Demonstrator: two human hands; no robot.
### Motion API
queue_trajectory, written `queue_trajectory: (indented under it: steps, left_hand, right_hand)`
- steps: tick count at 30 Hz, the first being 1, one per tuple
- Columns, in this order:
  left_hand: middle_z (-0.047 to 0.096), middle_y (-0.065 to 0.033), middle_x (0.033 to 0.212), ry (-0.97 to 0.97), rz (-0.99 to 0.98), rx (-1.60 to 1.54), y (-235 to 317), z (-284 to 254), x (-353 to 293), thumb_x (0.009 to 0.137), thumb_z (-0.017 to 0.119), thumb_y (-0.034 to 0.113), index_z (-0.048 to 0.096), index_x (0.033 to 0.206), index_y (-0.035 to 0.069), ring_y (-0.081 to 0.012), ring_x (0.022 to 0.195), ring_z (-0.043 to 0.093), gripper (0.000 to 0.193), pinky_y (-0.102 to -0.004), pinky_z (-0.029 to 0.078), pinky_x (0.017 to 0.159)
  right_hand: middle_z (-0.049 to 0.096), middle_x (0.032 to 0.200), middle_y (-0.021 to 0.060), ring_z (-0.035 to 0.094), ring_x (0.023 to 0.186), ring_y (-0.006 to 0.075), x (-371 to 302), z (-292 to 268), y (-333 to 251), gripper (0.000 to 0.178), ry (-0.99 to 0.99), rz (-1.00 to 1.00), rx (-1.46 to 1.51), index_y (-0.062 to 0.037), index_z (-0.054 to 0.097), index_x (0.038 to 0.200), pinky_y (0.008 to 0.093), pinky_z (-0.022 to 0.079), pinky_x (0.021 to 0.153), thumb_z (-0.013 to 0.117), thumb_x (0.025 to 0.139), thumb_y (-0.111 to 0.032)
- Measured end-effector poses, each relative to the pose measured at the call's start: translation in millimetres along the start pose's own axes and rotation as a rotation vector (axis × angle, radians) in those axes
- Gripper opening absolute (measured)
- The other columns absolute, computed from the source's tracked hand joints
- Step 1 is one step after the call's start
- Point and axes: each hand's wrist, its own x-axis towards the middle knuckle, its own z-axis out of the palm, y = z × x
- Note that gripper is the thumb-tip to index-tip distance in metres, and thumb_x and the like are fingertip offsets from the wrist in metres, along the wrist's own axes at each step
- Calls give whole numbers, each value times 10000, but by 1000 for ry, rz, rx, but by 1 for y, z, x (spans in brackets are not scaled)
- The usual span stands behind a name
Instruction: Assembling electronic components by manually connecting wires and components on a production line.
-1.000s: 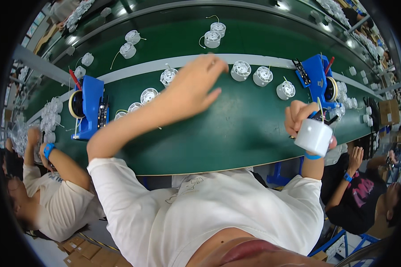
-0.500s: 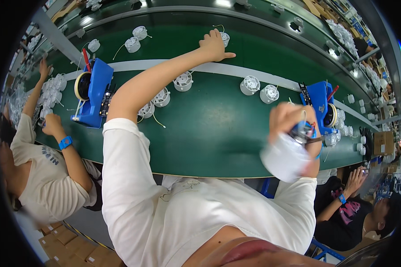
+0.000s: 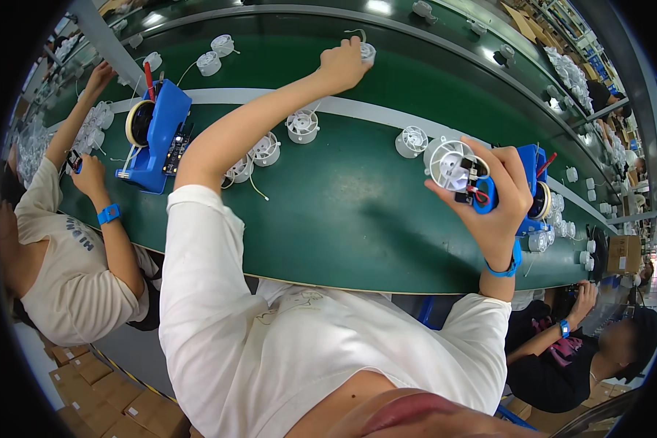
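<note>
My left hand [image 3: 343, 64] reaches far across to the green belt, its fingers closed on a small white fan unit [image 3: 369, 53] with a pale wire. Raised over the right part of the bench, my right hand [image 3: 498, 186] grips another white round fan unit [image 3: 445, 162], its bladed face in view. Against that unit, inside the same hand, are a small black circuit board with red wires and a blue ring-shaped part [image 3: 487, 197]. On the bench beside it stands one more white fan unit [image 3: 412, 141]. Several others [image 3: 302, 126] lie near my left forearm.
Blue stands with tape rolls and red-handled tools flank me, left [image 3: 157, 139] and right [image 3: 531, 164]. A pale strip [image 3: 358, 111] divides bench from belt. Co-workers sit on both sides; piles of white units [image 3: 95, 128] lie near them.
My right hand has lifted away from me and turned the fan unit, showing its bladed face. My left thumb, stretched out before, has drawn in at the far unit.
</note>
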Motion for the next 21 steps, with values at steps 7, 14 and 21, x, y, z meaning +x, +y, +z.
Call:
queue_trajectory:
  steps: [7,14,21]
  left_hand:
    - [566,-221,1091,-78,210,-166,66,-85,-90,919,573,373,403,1234,-26,-391,889,640,536,-450,537,640]
    - [546,-164,1023,-202,252,-68,67,-90,-165,870,636,330,425,1224,-57,-268,808,632,565,-360,526,581]
    - [535,-132,994,-183,301,40,61,-80,-170,857,655,315,446,1254,-46,-241,820,583,576,-330,505,627]
  right_hand:
    - [622,869,77,575,740,187,6,-9,9,514,-148,25,234,7,694,1005,275,465,658,898,545,-99]
    - [623,844,93,569,705,201,25,-24,31,522,-648,-51,1070,45,689,968,279,461,619,899,552,-188]
    - [578,842,91,568,699,213,29,-27,57,701,-932,-99,1673,54,692,1021,300,466,630,956,467,-284]
